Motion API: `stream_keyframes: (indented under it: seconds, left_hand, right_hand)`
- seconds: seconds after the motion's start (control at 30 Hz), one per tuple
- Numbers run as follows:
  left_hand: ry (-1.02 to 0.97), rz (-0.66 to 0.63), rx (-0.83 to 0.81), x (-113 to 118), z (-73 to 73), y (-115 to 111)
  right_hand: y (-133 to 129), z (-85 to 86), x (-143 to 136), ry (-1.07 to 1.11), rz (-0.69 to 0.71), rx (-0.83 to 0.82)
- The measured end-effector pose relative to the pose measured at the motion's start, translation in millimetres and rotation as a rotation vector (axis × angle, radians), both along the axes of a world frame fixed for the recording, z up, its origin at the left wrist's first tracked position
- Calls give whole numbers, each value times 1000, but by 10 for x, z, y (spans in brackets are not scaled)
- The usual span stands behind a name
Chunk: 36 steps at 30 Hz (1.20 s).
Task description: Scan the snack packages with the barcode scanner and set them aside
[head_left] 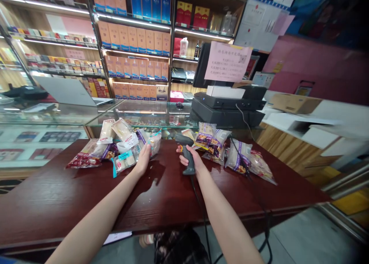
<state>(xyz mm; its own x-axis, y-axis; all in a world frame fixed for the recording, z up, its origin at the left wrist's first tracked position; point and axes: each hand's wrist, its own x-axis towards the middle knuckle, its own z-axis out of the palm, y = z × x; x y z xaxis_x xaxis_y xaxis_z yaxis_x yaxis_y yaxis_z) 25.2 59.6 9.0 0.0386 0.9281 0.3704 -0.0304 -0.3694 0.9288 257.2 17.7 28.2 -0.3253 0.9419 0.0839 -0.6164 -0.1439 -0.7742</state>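
My right hand [196, 160] is wrapped round the grip of a dark handheld scanner [188, 164], its head pointing left and its cable hanging down over the table's front edge. My left hand [143, 159] rests against a blue-and-clear snack packet [127, 161] at the right side of a pile; its fingers are partly hidden, so its hold is unclear. In that left pile lie white-topped packets [124, 131] and a red packet [86, 154]. Right of the scanner sits another group of purple-and-clear packets [213, 141], with a clear packet [261, 166] at its far right.
Both piles lie on a dark red table [161, 202]. Behind it are a glass counter [138, 106], a laptop [65, 91] and a monitor [201, 66] with a pink notice. Shelves of boxes line the wall. A black cable [266, 218] runs down at the right.
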Motion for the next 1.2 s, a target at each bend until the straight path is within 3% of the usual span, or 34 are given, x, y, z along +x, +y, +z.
stream_keyframes:
  seconds: [0.2,0.27,0.33,0.47,0.6,0.73,1.03,1.2]
  left_hand:
    - [578,438,430,-234,269,-36]
    - [714,580,469,-309,298,-38]
    - [851,634,468,-353,277,-30]
    - [1075,509,460,-321,139,4]
    - [1152,342,486,-225,-20,38]
    - [1152,358,491,-171,-110,45]
    - [1142,399,575,-52,-15,-106]
    - [1172,304,657,36,19,-199]
  right_hand:
    - [-2,13,33,55,-35,-30]
    - [-5,10,32,60,-40,-39]
    - [-4,4,32,52,-43,-46]
    - [13,-4,48,54,-59,-31]
    - [14,31,69,70,-74,-29]
    - [-38,103,73,61,-77,-5]
    - [-163,199,132,90,-125,93]
    - [-165,189,204,143,-175,86]
